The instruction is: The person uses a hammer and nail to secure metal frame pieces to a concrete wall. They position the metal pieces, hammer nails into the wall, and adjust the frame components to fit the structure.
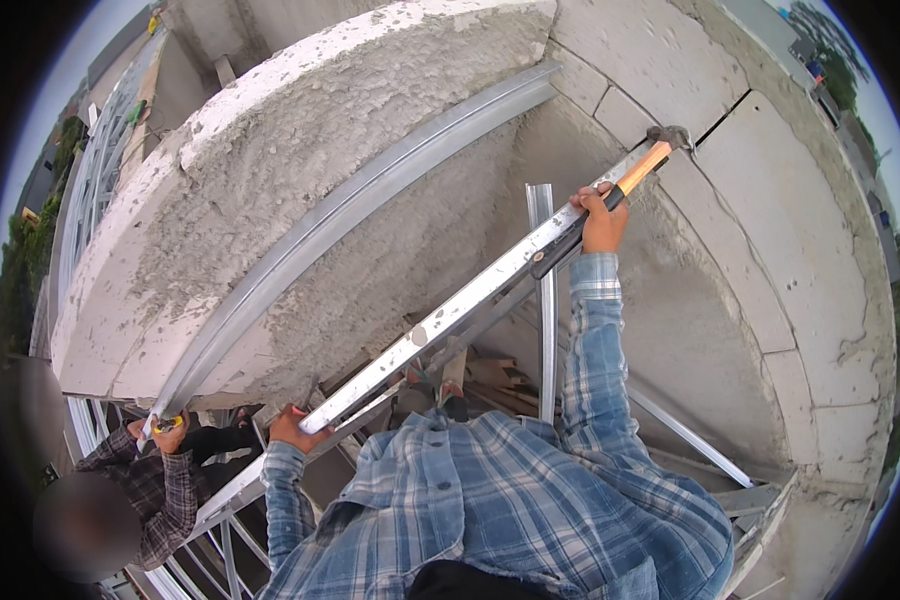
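A long silver metal bar [420, 336], speckled with grey, slants from lower left up to the concrete wall. My left hand [293, 427] is closed on its lower part. Higher up, my right hand [602, 215] is closed round a hammer [642, 165] with an orange and black handle, held against the bar, its fingertips over the bar. The hammer's dark head is at the bar's upper end, by a crack in the wall. A vertical metal channel [545, 350] stands behind the bar, left of my right forearm.
A curved metal track [370, 180] runs along the rough concrete [270, 150]. At lower left, a co-worker in a plaid sleeve [175, 500] holds a yellow tool [170, 422] at its end. Steel framing [225, 550] and wood pieces [500, 385] lie below; a diagonal strut [690, 435] is at right.
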A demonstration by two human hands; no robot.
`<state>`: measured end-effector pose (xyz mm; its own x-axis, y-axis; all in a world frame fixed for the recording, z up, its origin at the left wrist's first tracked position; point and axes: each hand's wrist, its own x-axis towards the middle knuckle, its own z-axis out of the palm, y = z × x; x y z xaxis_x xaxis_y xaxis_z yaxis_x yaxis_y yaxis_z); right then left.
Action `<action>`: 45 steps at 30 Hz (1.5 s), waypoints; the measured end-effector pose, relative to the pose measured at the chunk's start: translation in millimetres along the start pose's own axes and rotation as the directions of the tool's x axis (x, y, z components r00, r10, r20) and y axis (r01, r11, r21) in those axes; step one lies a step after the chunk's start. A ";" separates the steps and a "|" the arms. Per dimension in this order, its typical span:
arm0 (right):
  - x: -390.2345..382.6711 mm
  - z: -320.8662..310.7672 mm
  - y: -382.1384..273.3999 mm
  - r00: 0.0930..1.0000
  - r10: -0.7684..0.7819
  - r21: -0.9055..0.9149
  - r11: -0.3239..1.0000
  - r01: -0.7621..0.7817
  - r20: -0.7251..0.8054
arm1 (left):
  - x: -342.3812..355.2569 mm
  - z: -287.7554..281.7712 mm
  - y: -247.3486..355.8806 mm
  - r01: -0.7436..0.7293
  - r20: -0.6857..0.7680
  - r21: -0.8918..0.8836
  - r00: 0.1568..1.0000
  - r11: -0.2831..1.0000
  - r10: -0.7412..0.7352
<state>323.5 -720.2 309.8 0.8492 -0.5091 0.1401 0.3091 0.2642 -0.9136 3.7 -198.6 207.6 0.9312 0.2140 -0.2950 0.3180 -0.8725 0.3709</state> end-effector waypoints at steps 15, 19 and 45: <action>55.6 61.7 -84.7 0.874 0.270 -0.469 0.882 -0.055 0.405 | -3.0 -3.1 -2.5 0.043 0.038 -0.010 0.998 0.999 -0.042; 106.2 66.2 -50.8 0.886 0.339 -0.445 0.878 -0.176 0.317 | -6.5 -6.2 1.3 0.039 0.061 -0.018 0.997 0.999 -0.038; -159.7 -142.7 -67.4 0.967 0.256 -0.557 0.801 -0.219 -0.010 | 79.3 -19.4 105.9 -0.406 -0.229 -0.249 0.907 0.879 0.354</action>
<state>106.0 -773.6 294.6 0.8956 -0.4328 -0.1028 -0.1762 -0.1330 -0.9753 114.7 -265.5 240.5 0.9978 -0.0140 0.0648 -0.0536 -0.7447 0.6652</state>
